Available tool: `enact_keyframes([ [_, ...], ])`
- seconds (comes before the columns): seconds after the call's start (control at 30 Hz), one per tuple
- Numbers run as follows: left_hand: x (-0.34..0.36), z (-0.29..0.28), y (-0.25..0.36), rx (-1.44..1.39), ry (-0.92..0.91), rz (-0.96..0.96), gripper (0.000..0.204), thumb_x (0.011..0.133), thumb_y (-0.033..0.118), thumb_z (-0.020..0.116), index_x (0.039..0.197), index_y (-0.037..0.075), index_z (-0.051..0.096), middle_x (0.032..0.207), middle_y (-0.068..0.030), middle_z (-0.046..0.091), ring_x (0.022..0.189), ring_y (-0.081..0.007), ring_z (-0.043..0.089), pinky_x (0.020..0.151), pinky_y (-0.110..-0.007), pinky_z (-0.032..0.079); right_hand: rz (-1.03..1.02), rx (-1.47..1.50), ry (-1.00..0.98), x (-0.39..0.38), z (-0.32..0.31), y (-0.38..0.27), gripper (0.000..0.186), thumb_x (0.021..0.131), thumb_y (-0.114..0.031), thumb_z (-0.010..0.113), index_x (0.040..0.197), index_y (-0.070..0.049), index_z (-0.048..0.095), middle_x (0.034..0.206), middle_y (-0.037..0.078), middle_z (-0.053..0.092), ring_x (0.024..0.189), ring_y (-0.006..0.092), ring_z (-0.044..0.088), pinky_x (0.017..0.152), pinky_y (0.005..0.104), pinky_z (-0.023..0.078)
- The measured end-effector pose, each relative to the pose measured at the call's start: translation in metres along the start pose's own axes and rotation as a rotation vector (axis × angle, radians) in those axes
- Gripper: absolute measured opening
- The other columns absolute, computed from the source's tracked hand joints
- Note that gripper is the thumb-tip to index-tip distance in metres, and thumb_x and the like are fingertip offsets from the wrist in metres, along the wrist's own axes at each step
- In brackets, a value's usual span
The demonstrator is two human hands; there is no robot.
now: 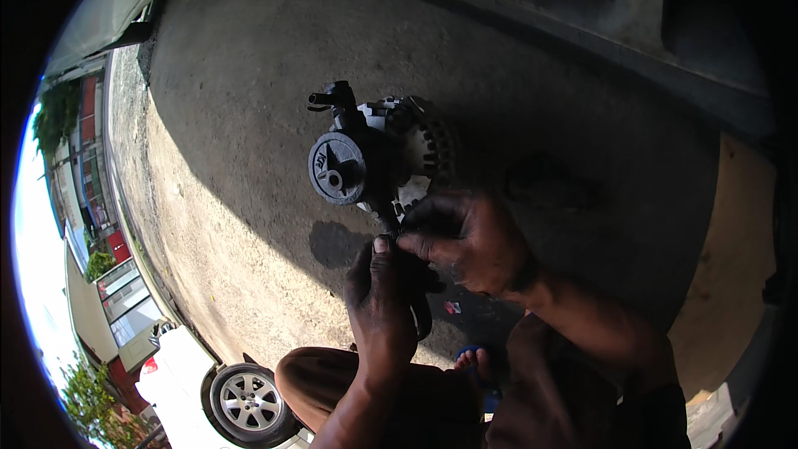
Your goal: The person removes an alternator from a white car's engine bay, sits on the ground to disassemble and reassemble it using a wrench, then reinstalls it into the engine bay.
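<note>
A dark metal car unit (337, 169), apparently an alternator with a pump, stands on the concrete, with a round black housing at its front, a short pipe fitting on top and a silver finned body behind. Just below its lower fitting, my left hand (382, 299) is closed, thumb up, round a small dark part that I cannot make out; a dark curved piece, perhaps a hose, shows beside it. My right hand (470, 245) meets it from the right, fingers pinched at the same spot, their hold hidden by shadow and grime.
My knees and a sandalled foot (474, 366) are at the bottom. A white car's wheel (256, 399) is at lower left, a tan board (723, 258) at right. Shaded concrete (241, 75) meets sunlit ground and buildings on the left; a grey metal structure (640, 0) is along the top.
</note>
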State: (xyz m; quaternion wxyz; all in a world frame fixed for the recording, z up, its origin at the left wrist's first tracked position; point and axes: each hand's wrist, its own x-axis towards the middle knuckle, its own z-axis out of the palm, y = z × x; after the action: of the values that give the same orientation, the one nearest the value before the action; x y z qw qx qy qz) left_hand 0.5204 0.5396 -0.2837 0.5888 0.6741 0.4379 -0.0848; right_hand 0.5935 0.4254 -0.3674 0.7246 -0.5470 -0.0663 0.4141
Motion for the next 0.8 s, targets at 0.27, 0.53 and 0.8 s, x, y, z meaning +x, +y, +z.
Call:
enact_keyframes([
  [0.27, 0.009, 0.001, -0.002, -0.086, 0.028, 0.018, 0.040, 0.110, 0.036, 0.043, 0.100, 0.001, 0.059, 0.074, -0.0070, 0.063, 0.055, -0.0103, 0.055, 0.051, -0.025, 0.044, -0.108, -0.003, 0.042, 0.003, 0.002, 0.000, 0.027, 0.094, -0.023, 0.069, 0.106, 0.001, 0.075, 0.094, 0.014, 0.076, 0.083, 0.0194, 0.073, 0.081, 0.0335, 0.055],
  [0.53, 0.012, 0.002, 0.006, -0.218, 0.019, 0.019, 0.036, 0.108, 0.033, 0.048, 0.110, -0.001, 0.060, 0.091, -0.0106, 0.066, 0.081, -0.0186, 0.068, 0.074, -0.032, 0.056, 0.033, 0.053, -0.022, 0.003, -0.002, -0.004, 0.028, 0.096, -0.018, 0.069, 0.115, 0.002, 0.071, 0.097, 0.008, 0.074, 0.089, 0.0134, 0.068, 0.082, 0.0302, 0.053],
  [0.8, 0.016, -0.014, 0.000, -0.229, -0.069, -0.005, 0.035, 0.106, 0.031, 0.051, 0.113, -0.002, 0.061, 0.097, -0.0121, 0.068, 0.084, -0.0227, 0.070, 0.079, -0.034, 0.056, -0.069, -0.171, 0.317, -0.036, -0.037, 0.021, 0.027, 0.098, -0.016, 0.066, 0.119, 0.001, 0.069, 0.108, 0.010, 0.071, 0.095, 0.0145, 0.067, 0.082, 0.0305, 0.054],
])
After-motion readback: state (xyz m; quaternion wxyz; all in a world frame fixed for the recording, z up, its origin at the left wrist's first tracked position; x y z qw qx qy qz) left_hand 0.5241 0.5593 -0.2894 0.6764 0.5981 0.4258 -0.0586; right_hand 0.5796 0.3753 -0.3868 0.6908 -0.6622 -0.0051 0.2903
